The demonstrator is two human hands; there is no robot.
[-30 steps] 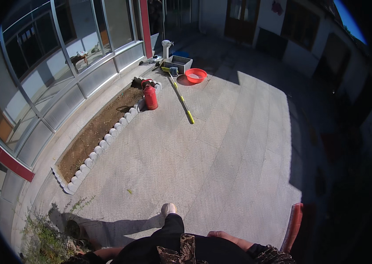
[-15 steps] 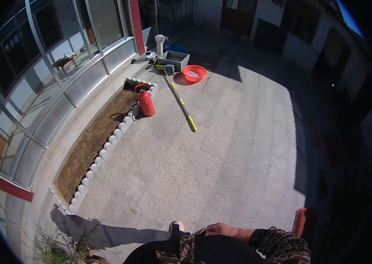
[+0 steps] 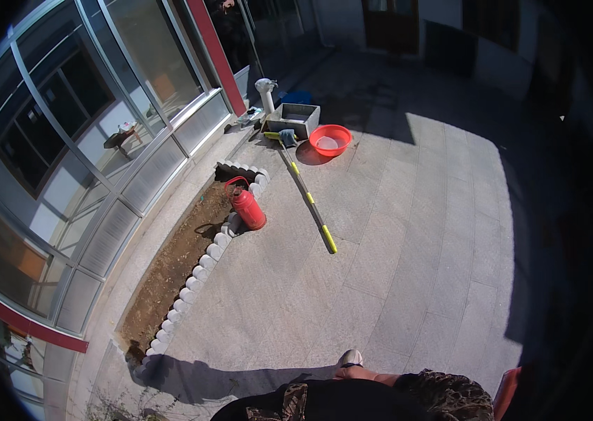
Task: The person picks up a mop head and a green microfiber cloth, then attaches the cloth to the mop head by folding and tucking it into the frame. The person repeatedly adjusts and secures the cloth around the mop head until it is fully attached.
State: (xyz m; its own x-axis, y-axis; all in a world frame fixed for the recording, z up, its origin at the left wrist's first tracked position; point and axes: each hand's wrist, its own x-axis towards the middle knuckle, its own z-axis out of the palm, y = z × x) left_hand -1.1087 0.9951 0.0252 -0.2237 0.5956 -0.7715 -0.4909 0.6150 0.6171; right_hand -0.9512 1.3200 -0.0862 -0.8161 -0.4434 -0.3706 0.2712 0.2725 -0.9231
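My right hand [image 3: 361, 374] shows in part at the lower edge, in front of my dark clothing, below a patterned dark sleeve [image 3: 443, 393]. Its fingers are mostly hidden, so what they hold, if anything, does not show. Just above it, the light toe of my shoe [image 3: 350, 358] stands on the paving. My left hand is out of the picture. Ahead, a mop [image 3: 310, 197] with a yellow-and-grey pole lies on the ground, its head against a grey stone trough [image 3: 301, 128]. A red thermos flask [image 3: 248, 210] stands upright beside the planting bed, its handle raised.
Beside the trough sits a red basin [image 3: 331, 140]; a white post with a tap [image 3: 265, 95] rises behind. Scalloped white edging [image 3: 200, 272] borders the soil bed [image 3: 170, 295] along the glazed wall [image 3: 107, 182]. A red object [image 3: 507, 394] stands at the lower right.
The view has shifted, so the flask, mop and basin appear lower and further right. My right hand shows less than before, now close to the shoe. These things have kept their places on the ground.
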